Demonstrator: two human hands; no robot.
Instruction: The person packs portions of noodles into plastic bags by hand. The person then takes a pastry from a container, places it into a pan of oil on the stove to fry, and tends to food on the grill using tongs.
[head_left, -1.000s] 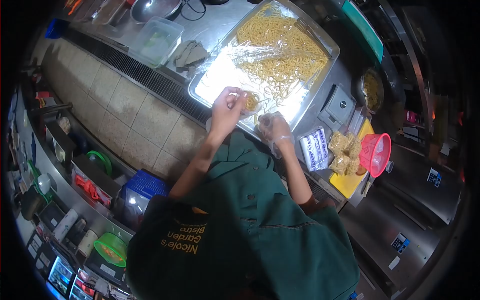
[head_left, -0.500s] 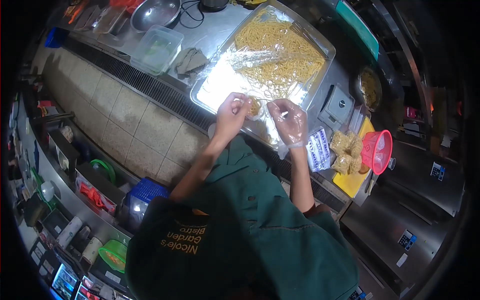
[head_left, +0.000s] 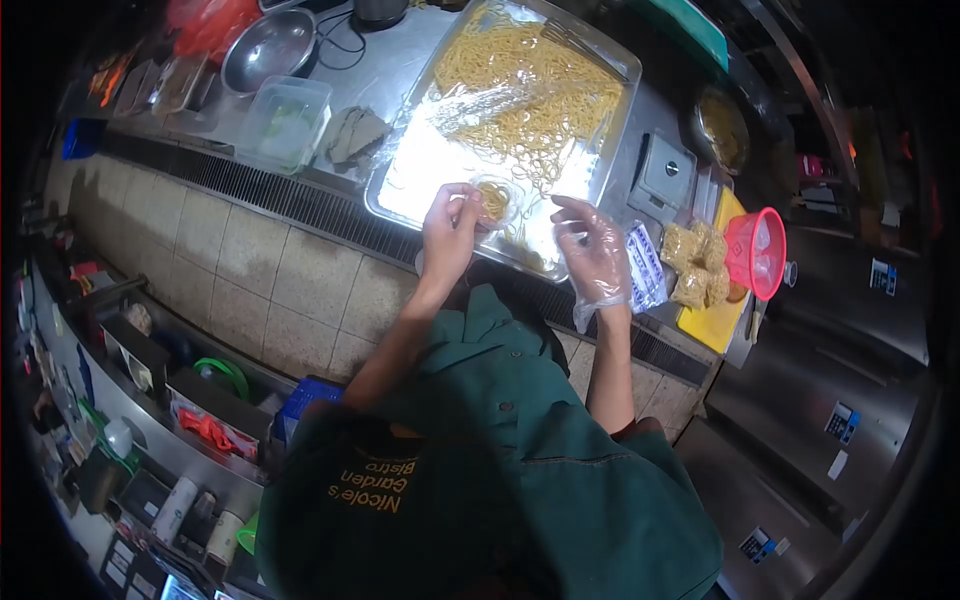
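Note:
My left hand (head_left: 452,228), bare, is closed on a small clear plastic bag (head_left: 496,202) with a portion of yellow noodles inside, held over the near edge of a metal tray. My right hand (head_left: 594,252) wears a clear plastic glove. It hovers just right of the bag, fingers apart, with nothing visible in them. Loose yellow noodles (head_left: 530,65) lie across the far part of the tray (head_left: 420,165), partly under crumpled clear plastic film (head_left: 500,100). A few strands lie near the tray's front edge.
Right of the tray are a scale (head_left: 664,178), a blue-and-white packet (head_left: 645,268), several bagged noodle portions (head_left: 697,262) on a yellow board (head_left: 708,325), and a red basket (head_left: 755,255). To the left are a grey cloth (head_left: 355,135), a clear tub (head_left: 285,125) and a metal bowl (head_left: 268,50).
My right hand has moved right, away from the bag, and its pinched fingers have spread. My left hand still holds the bag. The whole view has shifted a little.

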